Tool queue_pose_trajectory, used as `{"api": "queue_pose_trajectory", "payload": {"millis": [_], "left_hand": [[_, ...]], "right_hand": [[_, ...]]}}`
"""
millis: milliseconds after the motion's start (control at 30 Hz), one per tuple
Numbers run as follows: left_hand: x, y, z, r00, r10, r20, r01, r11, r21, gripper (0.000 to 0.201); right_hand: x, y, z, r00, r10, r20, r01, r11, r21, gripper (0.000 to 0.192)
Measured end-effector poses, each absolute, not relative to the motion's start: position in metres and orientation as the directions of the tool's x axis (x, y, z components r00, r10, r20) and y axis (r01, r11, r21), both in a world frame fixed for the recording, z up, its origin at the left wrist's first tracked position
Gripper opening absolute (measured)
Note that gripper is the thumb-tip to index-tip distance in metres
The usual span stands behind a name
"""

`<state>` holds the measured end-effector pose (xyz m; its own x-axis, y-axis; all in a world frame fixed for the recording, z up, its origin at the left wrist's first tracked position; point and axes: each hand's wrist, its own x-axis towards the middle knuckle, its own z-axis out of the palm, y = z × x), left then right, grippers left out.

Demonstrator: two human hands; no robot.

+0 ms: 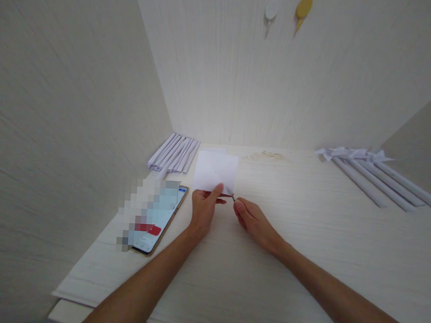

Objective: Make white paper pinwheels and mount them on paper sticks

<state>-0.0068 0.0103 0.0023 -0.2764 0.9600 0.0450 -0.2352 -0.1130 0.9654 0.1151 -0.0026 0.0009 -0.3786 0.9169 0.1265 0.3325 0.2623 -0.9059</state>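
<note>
A white square sheet of paper (pixel 215 171) lies on the pale wooden desk (pixel 267 262), near its middle. My left hand (pixel 202 210) pinches the sheet's near edge between thumb and fingers. My right hand (pixel 253 222) sits just to the right of it, its fingertips closed on a thin dark stick (pixel 232 197) at the paper's near right corner. Both forearms reach in from the bottom of the view.
A phone (pixel 157 221) with a lit screen lies left of my left hand. A bundle of rolled paper tubes (pixel 174 153) rests at the back left corner. Several longer paper rolls (pixel 378 179) with folded tips lie at the right. Two hooks (pixel 286 10) hang on the back wall.
</note>
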Motion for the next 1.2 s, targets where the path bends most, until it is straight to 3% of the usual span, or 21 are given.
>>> {"api": "queue_pose_trajectory", "payload": {"millis": [1200], "left_hand": [[-0.0069,0.0112,0.0012,-0.290,0.956,0.033,-0.269,-0.115,0.956,0.022]], "right_hand": [[0.1152,-0.0025,-0.0002,-0.372,0.917,0.144,0.335,0.277,-0.901,0.039]]}}
